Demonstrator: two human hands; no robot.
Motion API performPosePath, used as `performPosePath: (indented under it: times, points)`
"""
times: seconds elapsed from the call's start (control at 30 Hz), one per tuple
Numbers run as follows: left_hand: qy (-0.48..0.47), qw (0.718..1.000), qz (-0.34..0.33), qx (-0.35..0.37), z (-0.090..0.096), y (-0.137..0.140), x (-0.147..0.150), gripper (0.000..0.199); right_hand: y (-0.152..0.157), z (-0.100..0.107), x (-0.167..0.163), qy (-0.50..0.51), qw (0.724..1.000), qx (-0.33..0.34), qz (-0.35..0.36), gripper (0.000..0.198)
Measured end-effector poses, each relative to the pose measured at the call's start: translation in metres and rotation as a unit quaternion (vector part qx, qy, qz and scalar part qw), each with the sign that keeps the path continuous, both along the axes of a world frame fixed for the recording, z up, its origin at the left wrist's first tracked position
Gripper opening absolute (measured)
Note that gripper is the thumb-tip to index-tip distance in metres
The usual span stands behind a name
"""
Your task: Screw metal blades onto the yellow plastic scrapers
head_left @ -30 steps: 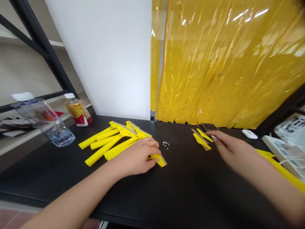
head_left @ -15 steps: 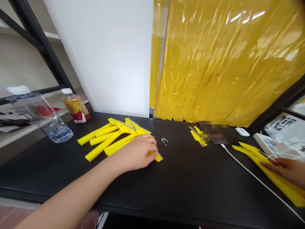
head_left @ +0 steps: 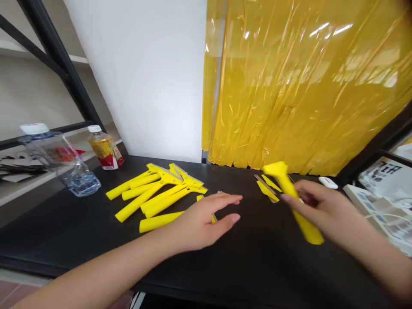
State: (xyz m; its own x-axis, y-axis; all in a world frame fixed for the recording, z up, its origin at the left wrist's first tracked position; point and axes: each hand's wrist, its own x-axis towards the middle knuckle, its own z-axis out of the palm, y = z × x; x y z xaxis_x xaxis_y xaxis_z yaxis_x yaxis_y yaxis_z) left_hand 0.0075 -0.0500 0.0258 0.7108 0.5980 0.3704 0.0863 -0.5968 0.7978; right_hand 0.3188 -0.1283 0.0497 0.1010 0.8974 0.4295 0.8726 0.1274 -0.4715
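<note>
Out over the black table, my left hand (head_left: pixel 207 221) is open, thumb and fingers apart. It partly covers a yellow scraper (head_left: pixel 157 221) lying beneath it. My right hand (head_left: pixel 325 210) is closed around a yellow scraper handle (head_left: pixel 307 227), raised and slightly blurred, its wide end pointing up and left. Left of my left hand, several yellow scrapers with metal blades lie in an overlapping pile (head_left: pixel 154 193). Small metal screws (head_left: pixel 219 192) show just past my left fingers, mostly hidden. Yellow plates and a blade strip (head_left: pixel 267 191) rest between the hands, toward the back.
A large clear bottle (head_left: pixel 77 180) and a smaller drink bottle (head_left: pixel 107 150) stand at the left. A white earphone case (head_left: pixel 328 182) and a white power strip (head_left: pixel 360 199) are at the right. A yellow plastic curtain (head_left: pixel 273 86) hangs behind the black table (head_left: pixel 251 266).
My right hand has come in from the right edge, now lifting a yellow scraper handle. My left hand has shifted slightly right and opened, uncovering part of the scraper below it.
</note>
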Motion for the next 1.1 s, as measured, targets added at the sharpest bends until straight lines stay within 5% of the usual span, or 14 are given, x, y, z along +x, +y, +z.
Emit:
performPosePath:
  times: [0.13, 0.23, 0.4, 0.57, 0.67, 0.83, 1.1]
  points:
    - [-0.147, 0.947, 0.001, -0.284, 0.003, -0.002, 0.014, 0.041, 0.028, 0.003, -0.091, 0.014, 0.990, -0.069, 0.119, 0.033]
    - [-0.206, 0.906, 0.067, -0.363, 0.010, 0.010, 0.018, 0.032, 0.043, 0.002, -0.111, 0.107, 0.965, -0.147, 0.186, 0.030]
    - [-0.217, 0.907, 0.005, -0.361, 0.010, 0.015, 0.025, 0.027, 0.050, -0.005, -0.102, 0.158, 0.959, -0.168, 0.167, 0.039]
    - [-0.238, 0.873, 0.098, -0.414, -0.001, 0.013, 0.029, 0.039, 0.051, -0.009, -0.087, 0.103, 0.959, -0.188, 0.188, 0.045]
    - [-0.254, 0.850, 0.100, -0.452, -0.002, 0.020, 0.022, 0.037, 0.069, -0.009, -0.051, -0.028, 0.985, -0.171, 0.023, 0.052]
    - [-0.239, 0.851, 0.070, -0.463, -0.001, 0.024, 0.011, 0.033, 0.106, -0.028, 0.011, -0.108, 0.963, -0.214, -0.122, 0.033]
    - [-0.231, 0.852, 0.060, -0.467, -0.003, 0.021, 0.011, 0.031, 0.118, -0.054, 0.029, -0.131, 0.944, -0.292, -0.083, 0.023]
